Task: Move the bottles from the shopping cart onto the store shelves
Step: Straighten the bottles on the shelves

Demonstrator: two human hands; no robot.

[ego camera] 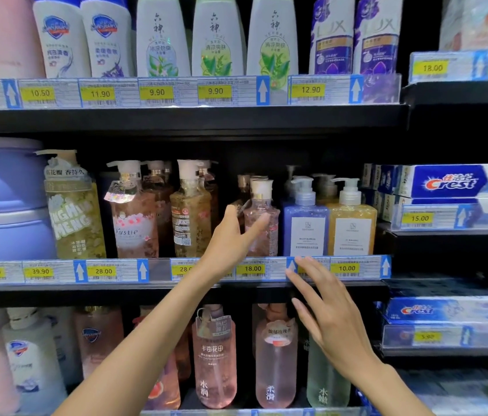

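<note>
Standing upright on the middle shelf (176,288), the pink bottle (262,226) with the white cap sat above the 18.00 price tag (252,268), between an amber pump bottle (190,214) on its left and a blue pump bottle (305,226) on its right. The left hand (233,235) was at the pink bottle's left side, fingers straight and stretched across the lower front of it, thumb raised above them; the fingers looked to be touching the bottle, but whether they had any hold on it could not be told. The right hand (326,313) hung lower and to the right, apart from the bottle, fingers spread and straight, holding nothing, its fingertips in front of the shelf's price rail below the blue pump bottle.

Right of the blue bottle stood a yellow pump bottle (352,223) above a 10.00 tag. Further left on the same shelf were a pink Kustie bottle (134,223), a greenish bottle (73,217) and a lavender tub (8,199). The upper shelf (176,118) carried white bottles and purple Lux bottles (331,40). On the lower shelf stood pale pink bottles (214,355), partly hidden by the forearms. Crest toothpaste boxes (446,181) were stacked in the bay to the right.
</note>
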